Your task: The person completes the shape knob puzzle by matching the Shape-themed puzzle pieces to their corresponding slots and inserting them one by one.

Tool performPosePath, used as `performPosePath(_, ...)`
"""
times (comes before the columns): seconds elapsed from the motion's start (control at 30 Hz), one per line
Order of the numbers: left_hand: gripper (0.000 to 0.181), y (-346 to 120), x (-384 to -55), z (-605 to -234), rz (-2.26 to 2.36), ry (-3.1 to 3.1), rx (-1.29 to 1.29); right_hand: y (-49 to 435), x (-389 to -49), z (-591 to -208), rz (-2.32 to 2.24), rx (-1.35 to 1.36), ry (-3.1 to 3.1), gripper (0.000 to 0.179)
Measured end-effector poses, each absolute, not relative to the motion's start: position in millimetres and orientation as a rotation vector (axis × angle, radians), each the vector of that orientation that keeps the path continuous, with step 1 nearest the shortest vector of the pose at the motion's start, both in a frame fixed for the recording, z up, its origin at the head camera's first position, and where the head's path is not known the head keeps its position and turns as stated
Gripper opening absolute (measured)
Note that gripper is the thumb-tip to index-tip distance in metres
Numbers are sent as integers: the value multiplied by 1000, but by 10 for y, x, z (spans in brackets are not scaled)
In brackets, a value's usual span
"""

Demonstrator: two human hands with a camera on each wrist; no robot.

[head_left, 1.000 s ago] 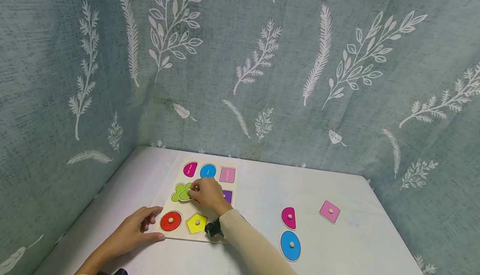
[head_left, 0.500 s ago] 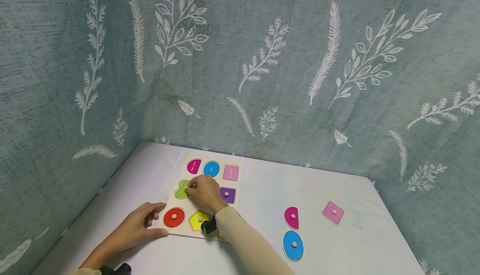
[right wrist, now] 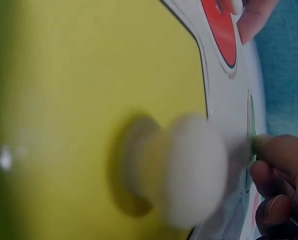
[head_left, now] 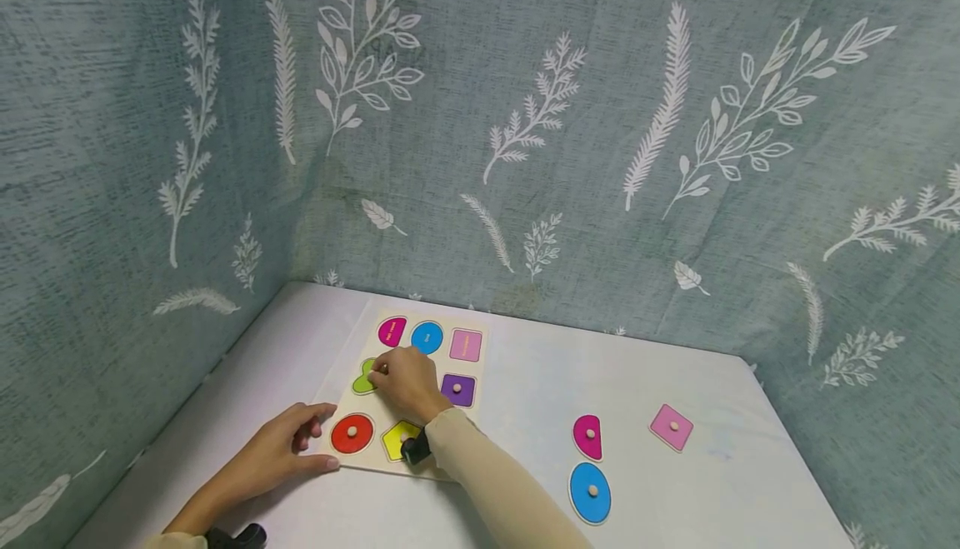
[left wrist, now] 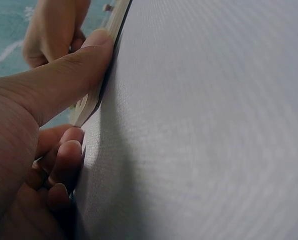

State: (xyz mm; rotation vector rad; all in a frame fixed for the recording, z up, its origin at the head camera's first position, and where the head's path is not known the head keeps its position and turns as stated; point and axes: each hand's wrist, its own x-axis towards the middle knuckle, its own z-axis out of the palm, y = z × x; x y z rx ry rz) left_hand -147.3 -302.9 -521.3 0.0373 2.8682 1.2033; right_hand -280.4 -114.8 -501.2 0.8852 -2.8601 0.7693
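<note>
In the head view a pale wooden peg puzzle board (head_left: pixel 362 455) lies on the white table. My right hand (head_left: pixel 408 380) reaches across its middle and pinches the knob of a green, lobed puzzle piece (head_left: pixel 362 381), which lies over the green space in the middle row. The fingers hide part of that piece. My left hand (head_left: pixel 281 449) holds the near left corner of the board, thumb along the front edge and fingers at the left side. In the left wrist view the thumb (left wrist: pixel 96 42) presses against the board's edge.
Red (head_left: pixel 352 433), yellow (head_left: pixel 395 441) and purple (head_left: pixel 457 390) knobbed pieces sit in the board. The back row shows printed pink, blue and light pink spaces. Right of the board lie a magenta half-round (head_left: pixel 588 437), a blue oval (head_left: pixel 589 492) and a pink rectangle (head_left: pixel 671 427).
The green piece has shifted left from overlapping its space to lying over it, with my right hand still pinching the knob. My left hand stays at the corner; the head view has shifted slightly.
</note>
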Motion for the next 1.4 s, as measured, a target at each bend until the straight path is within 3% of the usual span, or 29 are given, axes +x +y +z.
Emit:
performPosePath(0.63,91,-3002,-1486,-5213,1187,2858,19,-901,-2905,-4927,792,976,-2860,23)
performPosePath(0.87,91,-3012,-1483,-5224,1181,2886,38,-448,-2927,-4809,758,1014,-2830,29)
performPosePath(1.4,92,-3017,-1509,-5234,1173,2870,15,632,-2931,-4734,916,869,-2751,17)
